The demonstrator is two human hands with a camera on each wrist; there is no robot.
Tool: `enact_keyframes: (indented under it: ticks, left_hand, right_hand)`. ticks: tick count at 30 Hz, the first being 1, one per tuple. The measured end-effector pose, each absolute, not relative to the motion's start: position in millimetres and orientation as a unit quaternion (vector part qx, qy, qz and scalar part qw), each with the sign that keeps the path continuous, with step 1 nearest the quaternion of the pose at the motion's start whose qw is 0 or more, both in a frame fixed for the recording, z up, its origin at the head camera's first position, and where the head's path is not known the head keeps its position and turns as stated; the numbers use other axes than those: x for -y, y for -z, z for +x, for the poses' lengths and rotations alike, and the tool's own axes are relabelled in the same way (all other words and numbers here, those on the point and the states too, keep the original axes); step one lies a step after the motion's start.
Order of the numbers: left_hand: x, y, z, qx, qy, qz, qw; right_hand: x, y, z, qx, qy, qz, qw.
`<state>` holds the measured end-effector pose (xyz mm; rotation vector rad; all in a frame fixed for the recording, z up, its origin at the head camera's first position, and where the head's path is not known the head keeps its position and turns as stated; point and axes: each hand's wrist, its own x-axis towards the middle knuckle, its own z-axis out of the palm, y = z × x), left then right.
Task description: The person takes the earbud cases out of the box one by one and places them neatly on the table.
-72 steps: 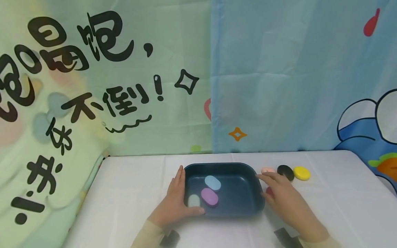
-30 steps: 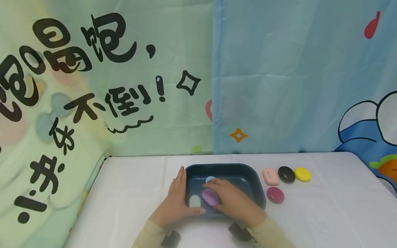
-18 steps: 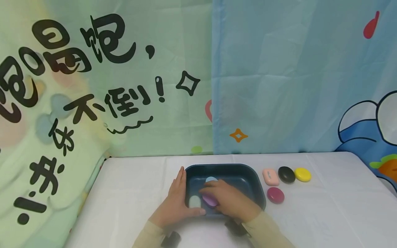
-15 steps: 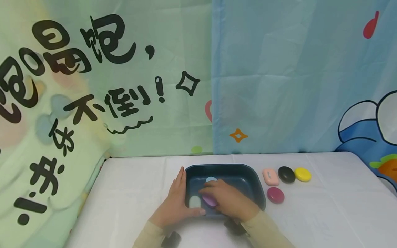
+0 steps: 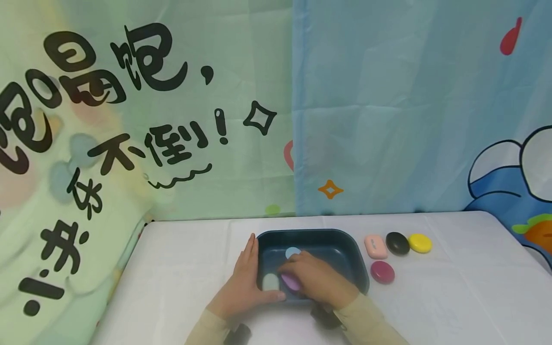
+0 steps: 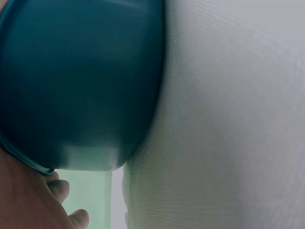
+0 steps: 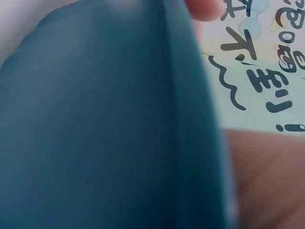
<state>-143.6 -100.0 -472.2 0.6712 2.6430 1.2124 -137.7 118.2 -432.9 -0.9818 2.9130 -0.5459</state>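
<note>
On the table a dark blue tray [image 5: 340, 254] holds three smooth oval pieces. My left hand [image 5: 243, 282] rests against its near left corner, fingers straight along the left side and thumb along the front rim. Inside the tray, my right hand [image 5: 321, 278] has its fingers curled over a purple oval piece [image 5: 291, 282], which they partly cover. Just behind these fingers lies a light blue piece [image 5: 292, 252], also partly covered. A pale green piece [image 5: 270, 281] sits near my left thumb. Both wrist views show mostly the tray's outer wall [image 6: 81, 81].
Right of the tray lie a pink rounded-rectangular piece [image 5: 376, 247] with small print, a black oval [image 5: 397, 243], a yellow oval [image 5: 420, 243] and a dark pink oval [image 5: 382, 272]. A white cloth [image 5: 457, 297] covers the table. Printed curtains [image 5: 379, 105] hang behind.
My right hand has left the tray's right rim, moved left into the tray and closed its fingers over the purple piece. My left hand stays at the tray's corner.
</note>
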Motion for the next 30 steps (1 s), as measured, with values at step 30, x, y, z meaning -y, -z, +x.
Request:
enact_keyframes:
  ticks: [30]
  left_hand:
    - [97.8, 465.3, -139.1, -0.885, -0.406, 0.207, 0.095]
  right_hand:
    - [-150.5, 423.8, -124.2, -0.927, 0.212, -0.294, -0.091]
